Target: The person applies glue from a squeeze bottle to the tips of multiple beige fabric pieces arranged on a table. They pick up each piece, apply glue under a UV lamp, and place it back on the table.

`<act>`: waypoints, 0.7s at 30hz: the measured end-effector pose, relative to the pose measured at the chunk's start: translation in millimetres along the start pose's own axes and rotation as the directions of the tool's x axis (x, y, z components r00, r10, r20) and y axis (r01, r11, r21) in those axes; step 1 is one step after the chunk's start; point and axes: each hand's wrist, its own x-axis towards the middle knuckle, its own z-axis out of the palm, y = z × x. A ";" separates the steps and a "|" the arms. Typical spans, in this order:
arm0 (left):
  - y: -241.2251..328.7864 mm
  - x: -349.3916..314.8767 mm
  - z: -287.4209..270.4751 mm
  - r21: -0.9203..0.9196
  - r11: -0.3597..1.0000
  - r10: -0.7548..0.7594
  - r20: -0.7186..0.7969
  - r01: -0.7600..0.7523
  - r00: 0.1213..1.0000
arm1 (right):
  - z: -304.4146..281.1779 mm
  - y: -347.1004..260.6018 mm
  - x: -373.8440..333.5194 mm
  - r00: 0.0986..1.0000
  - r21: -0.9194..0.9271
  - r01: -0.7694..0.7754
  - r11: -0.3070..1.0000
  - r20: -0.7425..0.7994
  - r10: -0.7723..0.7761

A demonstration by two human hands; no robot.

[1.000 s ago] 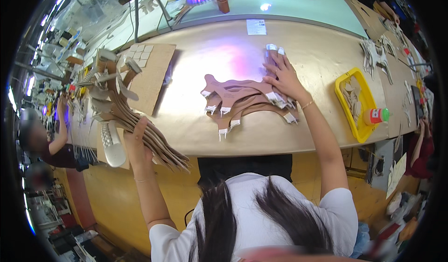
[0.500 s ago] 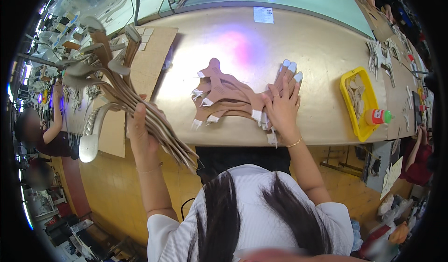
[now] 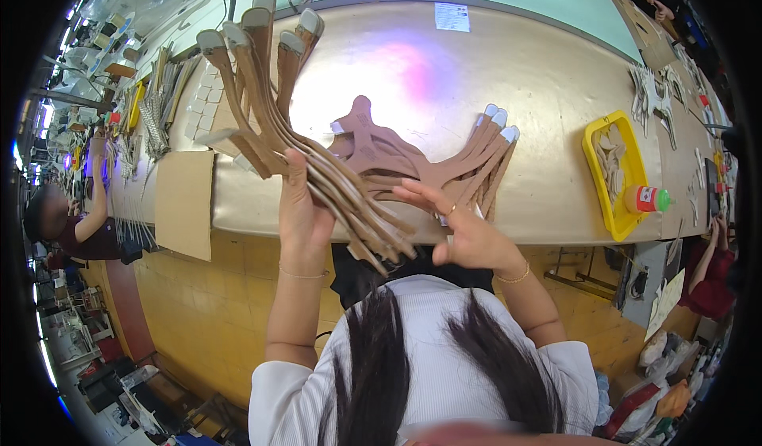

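Note:
My left hand is closed round a bundle of brown sandal uppers, long curved straps with pale, rounded tips. The bundle slants above the table's near edge, tips up to the far left, lower ends toward my body. My right hand is raised with fingers stretched out and thumb apart, close to the bundle's lower ends; nothing shows in it. Below and beyond it, a stack of similar brown uppers lies on the table, its straps fanning to the right with light blue-white tips. The bundle covers the stack's near left part.
A yellow basket with beige pieces stands at right, a green-capped bottle against it. Cardboard sticks out over the table's left edge. A paper label lies at the far side. Co-workers sit at both sides.
The bundle in my left hand has swung right and in front of the stack, its tips now pointing more upward. My right hand has lifted off the stack and moved left toward the bundle.

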 end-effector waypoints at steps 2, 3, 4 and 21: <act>-5.3 -1.4 12.4 -0.111 0.990 -0.093 -0.033 0.089 0.995 | 9.4 -4.4 -3.6 0.997 -0.011 0.077 0.997 -0.001 -0.077; -9.1 -3.5 19.3 -0.130 0.988 -0.084 0.023 0.086 0.996 | 13.0 -5.0 -5.4 0.998 -0.044 0.016 0.999 -0.064 -0.019; -15.1 -6.5 27.2 -0.146 0.984 -0.098 0.014 0.099 0.995 | 16.3 -5.1 -7.5 0.991 -0.090 -0.039 0.995 -0.130 0.027; -79.3 15.0 19.7 0.171 0.874 -0.470 0.060 0.455 0.881 | -37.7 61.6 -22.2 0.808 0.239 -0.260 0.936 -0.476 0.346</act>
